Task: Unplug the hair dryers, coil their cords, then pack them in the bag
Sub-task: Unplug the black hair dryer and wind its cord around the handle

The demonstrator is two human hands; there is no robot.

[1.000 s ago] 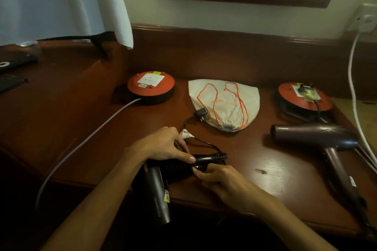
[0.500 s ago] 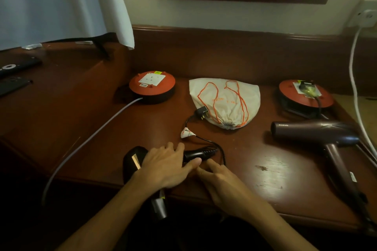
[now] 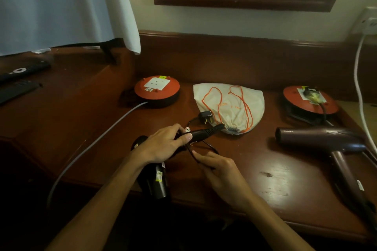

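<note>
A dark hair dryer (image 3: 155, 181) lies at the table's front edge, its handle pointing toward the bag. My left hand (image 3: 161, 144) grips that handle. My right hand (image 3: 218, 171) pinches the thin black cord (image 3: 210, 149) just below the handle. The cord's unplugged black plug (image 3: 206, 117) lies beside the cream drawstring bag (image 3: 230, 106) with orange strings. A second, maroon hair dryer (image 3: 320, 138) rests on the right, its plug (image 3: 311, 93) seated in the right orange extension reel (image 3: 310, 102).
Another orange extension reel (image 3: 157, 89) with a grey cable (image 3: 91, 144) sits left of the bag. Remote controls (image 3: 18, 79) lie far left. A white cable (image 3: 359, 91) hangs from a wall socket (image 3: 367, 20) at right. A white curtain hangs at back left.
My left hand has turned the dryer's handle up toward the bag. My right hand has taken the cord and drawn it into a loop below the handle.
</note>
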